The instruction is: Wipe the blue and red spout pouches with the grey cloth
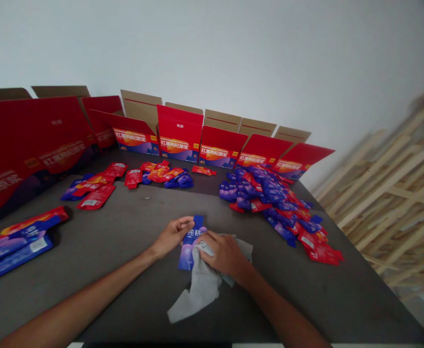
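Left hand (173, 235) pinching top edge of blue-purple foil sachet (189, 246), which lies flat on dark worktop (99, 290); right hand (223, 254) curled, pressing grey cloth (200, 285) onto sachet; sachet likely light, floppy, slippery; best held by sealed edge.

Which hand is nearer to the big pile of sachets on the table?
Right. The right hand is down-left of the sachet pile, not touching it; the left hand lies farther left.

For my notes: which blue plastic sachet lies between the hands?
The lone blue plastic sachet between the left hand and right hand; others lie in piles.
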Demonstrator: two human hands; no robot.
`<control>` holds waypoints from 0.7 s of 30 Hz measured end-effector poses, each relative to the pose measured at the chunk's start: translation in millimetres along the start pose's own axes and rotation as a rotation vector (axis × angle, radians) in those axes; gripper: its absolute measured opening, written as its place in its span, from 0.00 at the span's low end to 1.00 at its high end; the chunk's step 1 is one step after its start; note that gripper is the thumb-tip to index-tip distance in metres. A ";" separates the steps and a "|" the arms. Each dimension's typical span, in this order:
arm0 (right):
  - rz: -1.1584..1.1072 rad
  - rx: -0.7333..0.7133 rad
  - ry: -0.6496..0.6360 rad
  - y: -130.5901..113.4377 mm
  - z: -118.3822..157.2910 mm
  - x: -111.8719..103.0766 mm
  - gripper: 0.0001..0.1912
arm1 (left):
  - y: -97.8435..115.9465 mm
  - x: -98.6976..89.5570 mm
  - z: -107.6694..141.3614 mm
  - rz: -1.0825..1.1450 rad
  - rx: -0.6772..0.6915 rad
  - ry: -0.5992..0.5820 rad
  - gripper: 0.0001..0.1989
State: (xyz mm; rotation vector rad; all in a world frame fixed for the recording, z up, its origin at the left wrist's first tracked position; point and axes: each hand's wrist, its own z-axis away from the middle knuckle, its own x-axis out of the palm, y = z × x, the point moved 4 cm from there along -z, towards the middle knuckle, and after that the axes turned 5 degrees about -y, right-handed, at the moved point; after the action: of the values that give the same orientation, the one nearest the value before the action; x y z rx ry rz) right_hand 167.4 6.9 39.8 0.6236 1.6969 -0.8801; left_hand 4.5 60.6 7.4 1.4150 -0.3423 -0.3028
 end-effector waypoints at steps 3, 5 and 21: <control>0.023 0.089 0.084 7.7 -0.6 -3.4 0.11 | -1.2 10.2 5.8 -0.066 0.005 -0.166 0.22; 0.029 0.120 0.133 12.3 -0.3 -5.9 0.12 | -1.2 17.2 10.2 -0.095 0.012 -0.261 0.22; 0.119 -0.278 -0.170 -27.2 14.5 -0.1 0.16 | -5.5 18.3 17.0 0.009 -0.137 -0.180 0.23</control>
State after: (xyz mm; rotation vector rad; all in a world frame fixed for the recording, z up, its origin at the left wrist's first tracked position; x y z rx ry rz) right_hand 154.8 -20.8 44.4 0.4437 1.5749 -0.5819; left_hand 14.4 37.1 5.0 1.2542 -0.4665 -0.4403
